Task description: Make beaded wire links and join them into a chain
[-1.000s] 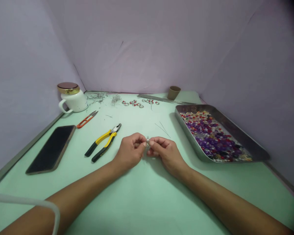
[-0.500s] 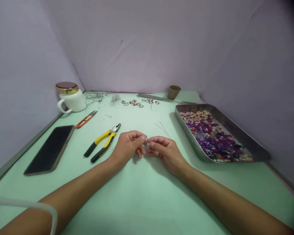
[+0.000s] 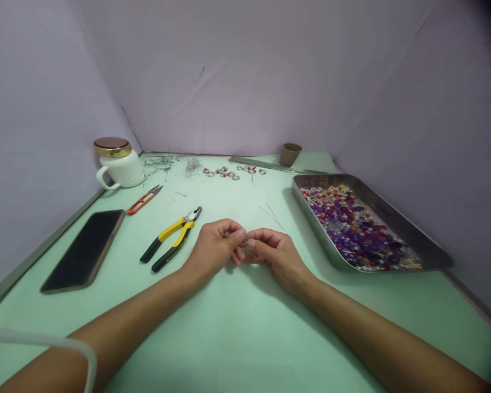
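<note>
My left hand [image 3: 221, 245] and my right hand [image 3: 275, 254] meet over the middle of the table, fingertips almost touching. Between them is a small beaded wire piece [image 3: 245, 242] with a red bead, mostly covered by the fingers. Thumb and forefinger of each hand pinch it from opposite sides. Left of my left hand lie combination pliers [image 3: 172, 238] with yellow and black handles, jaws pointing away. Two thin wire pieces [image 3: 275, 216] rest on the table just beyond my right hand.
A metal tray [image 3: 323, 240] of mixed beads stands at right. Several beaded rings [image 3: 225, 173], wire scraps [image 3: 161, 162], a bundle of wires [image 3: 265, 165] and a brown cup [image 3: 290, 155] lie at the back. At left are orange thread snips [image 3: 143, 200], a phone [image 3: 84, 251] and a lidded white mug [image 3: 123, 170].
My fingertips have drawn slightly closer together around the beaded wire piece, covering more of it. Everything else on the table stays in place.
</note>
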The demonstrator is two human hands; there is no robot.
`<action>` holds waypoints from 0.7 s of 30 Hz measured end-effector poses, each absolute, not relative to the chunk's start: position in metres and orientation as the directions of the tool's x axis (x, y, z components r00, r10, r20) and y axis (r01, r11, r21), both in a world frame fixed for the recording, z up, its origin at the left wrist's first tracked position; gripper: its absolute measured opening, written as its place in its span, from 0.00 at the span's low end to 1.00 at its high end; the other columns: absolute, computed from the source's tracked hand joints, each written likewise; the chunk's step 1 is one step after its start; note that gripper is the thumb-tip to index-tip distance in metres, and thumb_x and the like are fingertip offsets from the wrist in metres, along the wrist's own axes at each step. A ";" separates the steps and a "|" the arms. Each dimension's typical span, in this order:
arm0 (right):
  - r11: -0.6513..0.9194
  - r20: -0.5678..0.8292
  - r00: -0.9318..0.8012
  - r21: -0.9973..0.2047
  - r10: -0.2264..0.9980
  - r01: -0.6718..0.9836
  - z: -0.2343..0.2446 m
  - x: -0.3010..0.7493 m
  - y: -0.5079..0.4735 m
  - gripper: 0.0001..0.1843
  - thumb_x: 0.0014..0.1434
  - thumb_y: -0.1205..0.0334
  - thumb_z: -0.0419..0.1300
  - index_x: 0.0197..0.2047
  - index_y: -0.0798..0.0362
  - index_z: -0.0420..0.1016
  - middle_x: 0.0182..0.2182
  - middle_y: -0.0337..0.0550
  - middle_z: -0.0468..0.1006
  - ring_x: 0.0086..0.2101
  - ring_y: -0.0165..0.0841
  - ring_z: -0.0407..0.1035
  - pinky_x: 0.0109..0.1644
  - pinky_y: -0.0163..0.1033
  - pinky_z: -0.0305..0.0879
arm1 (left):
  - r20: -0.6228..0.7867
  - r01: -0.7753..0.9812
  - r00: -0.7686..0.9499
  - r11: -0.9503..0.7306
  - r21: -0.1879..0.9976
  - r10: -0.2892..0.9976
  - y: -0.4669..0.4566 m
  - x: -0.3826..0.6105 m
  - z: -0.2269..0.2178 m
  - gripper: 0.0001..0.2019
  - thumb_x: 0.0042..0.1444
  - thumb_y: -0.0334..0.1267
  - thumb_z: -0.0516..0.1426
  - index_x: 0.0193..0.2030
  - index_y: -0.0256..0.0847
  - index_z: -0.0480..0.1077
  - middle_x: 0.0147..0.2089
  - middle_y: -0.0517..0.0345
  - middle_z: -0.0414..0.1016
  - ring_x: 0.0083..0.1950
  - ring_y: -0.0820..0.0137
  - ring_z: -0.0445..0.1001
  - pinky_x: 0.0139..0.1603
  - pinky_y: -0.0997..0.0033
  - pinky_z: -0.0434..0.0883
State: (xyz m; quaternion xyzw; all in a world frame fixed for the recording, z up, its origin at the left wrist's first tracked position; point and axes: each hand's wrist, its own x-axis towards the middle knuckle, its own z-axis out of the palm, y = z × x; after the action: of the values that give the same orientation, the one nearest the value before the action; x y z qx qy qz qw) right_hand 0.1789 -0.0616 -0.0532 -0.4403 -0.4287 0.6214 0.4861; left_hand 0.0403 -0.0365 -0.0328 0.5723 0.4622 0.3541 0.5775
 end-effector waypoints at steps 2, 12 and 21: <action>-0.146 -0.124 -0.124 -0.971 0.984 -0.190 -0.052 0.177 -0.062 0.06 0.47 0.62 0.60 0.29 0.56 0.72 0.22 0.39 0.74 0.25 0.28 0.68 0.32 0.36 0.65 | -0.124 0.133 0.321 0.085 0.987 0.939 -0.038 0.041 -0.033 0.07 0.49 0.38 0.54 0.27 0.36 0.65 0.16 0.61 0.68 0.16 0.75 0.67 0.18 0.76 0.67; -0.101 -0.093 -0.076 -0.989 0.993 -0.112 -0.056 0.174 -0.062 0.03 0.46 0.68 0.56 0.25 0.56 0.70 0.19 0.38 0.73 0.22 0.29 0.67 0.30 0.37 0.63 | -0.050 0.167 0.297 -0.001 0.986 0.953 -0.045 0.046 -0.036 0.06 0.50 0.37 0.53 0.26 0.37 0.64 0.18 0.62 0.68 0.21 0.74 0.69 0.23 0.75 0.68; -0.167 -0.144 -0.113 -0.958 0.983 -0.234 -0.051 0.178 -0.061 0.07 0.46 0.62 0.59 0.31 0.55 0.74 0.18 0.35 0.70 0.21 0.26 0.63 0.31 0.38 0.67 | -0.146 0.084 0.264 0.128 0.988 0.953 -0.036 0.040 -0.032 0.06 0.49 0.36 0.55 0.26 0.36 0.64 0.18 0.61 0.68 0.17 0.75 0.68 0.19 0.74 0.68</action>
State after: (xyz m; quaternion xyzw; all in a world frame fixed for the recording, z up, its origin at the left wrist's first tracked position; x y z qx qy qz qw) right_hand 0.1783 -0.0615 -0.0515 -0.4488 -0.4172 0.6183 0.4922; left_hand 0.0404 -0.0362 -0.0324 0.5435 0.4770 0.3747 0.5803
